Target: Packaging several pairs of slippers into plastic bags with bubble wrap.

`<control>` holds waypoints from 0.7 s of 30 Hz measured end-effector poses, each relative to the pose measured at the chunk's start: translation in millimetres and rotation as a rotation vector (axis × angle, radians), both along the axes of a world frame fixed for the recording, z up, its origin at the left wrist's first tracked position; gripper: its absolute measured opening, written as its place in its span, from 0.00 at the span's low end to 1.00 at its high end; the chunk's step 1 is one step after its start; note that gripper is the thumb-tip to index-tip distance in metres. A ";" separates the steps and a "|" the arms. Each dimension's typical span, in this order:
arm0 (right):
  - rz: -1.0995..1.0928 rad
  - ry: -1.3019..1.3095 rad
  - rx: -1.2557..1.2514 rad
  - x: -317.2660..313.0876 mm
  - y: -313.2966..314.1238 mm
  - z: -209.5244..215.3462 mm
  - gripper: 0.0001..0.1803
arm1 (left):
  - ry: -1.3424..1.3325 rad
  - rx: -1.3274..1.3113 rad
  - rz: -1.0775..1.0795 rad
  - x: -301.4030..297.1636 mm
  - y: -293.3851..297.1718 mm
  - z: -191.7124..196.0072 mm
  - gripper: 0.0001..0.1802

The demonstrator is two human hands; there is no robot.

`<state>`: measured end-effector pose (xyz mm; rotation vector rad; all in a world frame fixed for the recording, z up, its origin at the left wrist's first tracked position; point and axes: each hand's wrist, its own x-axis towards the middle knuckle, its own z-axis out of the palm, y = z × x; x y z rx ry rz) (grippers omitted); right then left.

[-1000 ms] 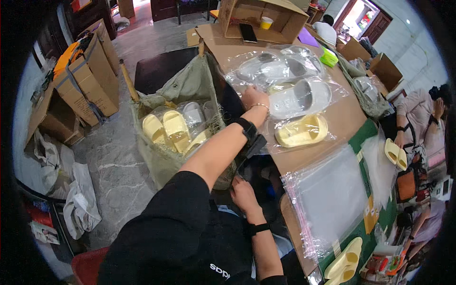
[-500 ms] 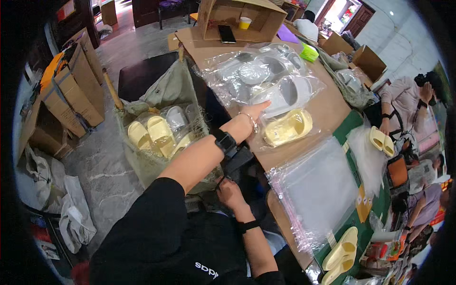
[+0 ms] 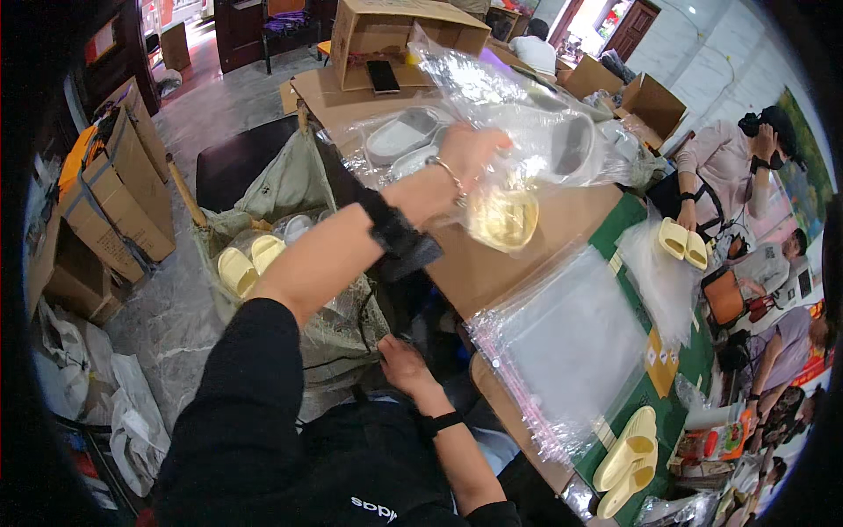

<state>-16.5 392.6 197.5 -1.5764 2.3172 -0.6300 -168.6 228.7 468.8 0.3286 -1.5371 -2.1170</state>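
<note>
My left hand (image 3: 474, 156) reaches over the table, its fingers closed on a clear plastic bag (image 3: 457, 75) with a pale grey slipper (image 3: 571, 145) inside. The bag is tilted up off the table. Partly beneath it lies a bagged yellow slipper (image 3: 503, 218); another bagged grey-and-white pair (image 3: 401, 136) rests just left of my hand. Low down, my right hand (image 3: 408, 364) is closed on the near rim of a grey-green woven sack (image 3: 303, 180). Yellow slippers (image 3: 235, 270) and a greyish one lie in the sack, partly hidden by my left forearm.
A stack of clear bags (image 3: 566, 342) lies on the table's near part, with a loose yellow pair (image 3: 630, 461) beyond. A cardboard box (image 3: 417, 35) and a phone (image 3: 383, 76) are at the back. Co-workers sit along the right. Flattened cartons (image 3: 127, 189) stand at left.
My left hand has gripped the bag of grey slippers and raised it, tilting it to the right. My right hand has shifted slightly left and down at the sack's rim.
</note>
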 end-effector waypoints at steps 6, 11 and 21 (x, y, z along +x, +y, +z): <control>-0.012 -0.045 -0.155 -0.7 -1.8 -14.7 0.16 | 0.099 0.108 -0.165 172.6 -75.8 31.5 0.14; 0.084 0.077 -0.068 -6.4 -6.9 16.8 0.15 | 0.119 -0.355 0.277 300.2 -136.2 -31.7 0.15; 0.072 0.136 -0.161 12.6 -15.0 45.5 0.13 | -0.181 0.443 0.547 400.8 -155.4 -172.3 0.17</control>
